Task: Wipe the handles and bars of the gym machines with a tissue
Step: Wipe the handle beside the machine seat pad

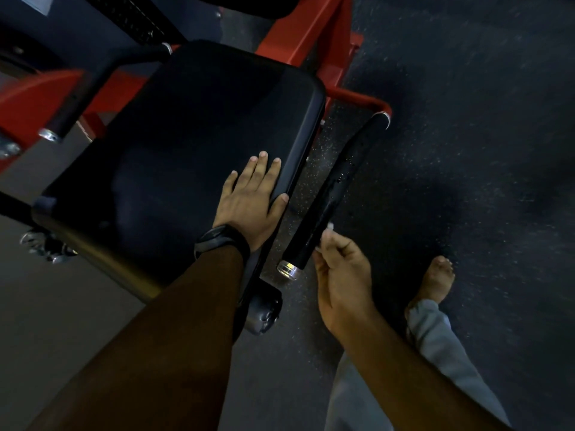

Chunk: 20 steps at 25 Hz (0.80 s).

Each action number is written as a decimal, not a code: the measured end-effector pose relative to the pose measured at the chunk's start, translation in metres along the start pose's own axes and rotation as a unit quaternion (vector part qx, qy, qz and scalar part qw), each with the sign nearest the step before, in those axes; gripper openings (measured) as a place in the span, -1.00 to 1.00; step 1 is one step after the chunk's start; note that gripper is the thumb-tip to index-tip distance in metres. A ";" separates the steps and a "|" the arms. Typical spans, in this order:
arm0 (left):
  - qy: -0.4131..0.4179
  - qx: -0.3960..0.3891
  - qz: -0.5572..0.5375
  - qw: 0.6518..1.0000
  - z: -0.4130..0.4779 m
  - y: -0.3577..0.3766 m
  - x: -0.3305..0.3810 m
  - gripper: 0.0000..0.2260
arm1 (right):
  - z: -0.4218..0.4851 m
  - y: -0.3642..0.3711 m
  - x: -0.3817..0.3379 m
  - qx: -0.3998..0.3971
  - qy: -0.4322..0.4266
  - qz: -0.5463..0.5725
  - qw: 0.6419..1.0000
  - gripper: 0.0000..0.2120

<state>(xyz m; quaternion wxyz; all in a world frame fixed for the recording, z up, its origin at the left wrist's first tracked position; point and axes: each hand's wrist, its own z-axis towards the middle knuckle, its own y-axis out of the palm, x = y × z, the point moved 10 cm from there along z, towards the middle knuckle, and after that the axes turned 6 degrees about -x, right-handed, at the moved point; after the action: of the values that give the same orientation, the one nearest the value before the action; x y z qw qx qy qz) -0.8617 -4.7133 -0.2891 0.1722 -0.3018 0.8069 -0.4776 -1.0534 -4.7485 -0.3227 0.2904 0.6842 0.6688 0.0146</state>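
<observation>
Two bare forearms reach in from the bottom edge, the left one crossing the middle and wearing a dark watch (222, 241) at the wrist. Its left hand (249, 200) lies flat, fingers straight and slightly spread, on the black seat pad (186, 135) at the pad's right edge, with the thumb hanging over that edge; it grasps nothing. Just right of the pad runs a black handle (329, 194), slanting from a red frame (311, 35) at the top down to a chrome end cap (289, 270), with wet-looking specks along its middle. The right hand (339, 272) sits at the handle's lower end, beside the cap, fingers curled and pinching a small white tissue (329, 226), of which only a sliver shows at the fingertips against the grip. How much of the handle the fingers wrap cannot be told. A second black handle (77, 98) juts out past the pad's left side. Below the right arm, a grey trouser leg (435, 337) and a bare foot (435, 281) stand on the dark speckled floor (466, 119).
</observation>
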 end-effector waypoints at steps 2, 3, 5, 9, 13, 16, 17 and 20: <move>0.001 0.003 0.009 1.000 0.005 0.001 0.000 -0.44 | 0.006 0.000 -0.014 0.017 -0.045 0.001 0.999 -0.94; 0.000 0.009 0.012 1.000 0.006 0.001 0.000 -0.44 | 0.008 0.001 -0.026 0.027 -0.089 -0.028 0.995 -0.94; -0.002 0.021 0.012 1.000 0.005 -0.001 -0.001 -0.44 | -0.001 0.011 -0.049 0.014 -0.210 -0.176 0.962 -0.91; -0.001 0.026 0.019 0.999 0.006 -0.002 0.000 -0.44 | -0.040 0.063 -0.066 -0.155 -0.519 -0.541 0.644 -0.77; 0.001 0.029 0.026 0.999 0.006 -0.001 0.000 -0.44 | -0.029 0.082 -0.062 -0.228 -0.507 -0.680 0.479 -0.52; 0.002 0.030 0.023 0.999 0.006 -0.002 -0.001 -0.45 | -0.023 0.096 -0.062 -0.307 -0.429 -0.770 0.358 -0.33; 0.002 0.028 0.021 0.999 0.006 -0.001 -0.001 -0.45 | -0.018 0.104 -0.071 -0.295 -0.411 -0.794 0.338 -0.33; 0.004 0.026 0.019 0.999 0.006 -0.002 -0.002 -0.45 | -0.037 0.110 -0.036 -0.389 -0.321 -0.841 0.197 -0.36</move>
<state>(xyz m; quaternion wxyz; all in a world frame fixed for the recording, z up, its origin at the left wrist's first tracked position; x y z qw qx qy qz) -0.8565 -4.7167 -0.2906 0.1864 -0.2798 0.8003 -0.4965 -0.9728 -4.7613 -0.2328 0.5502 -0.5358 0.6082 -0.2009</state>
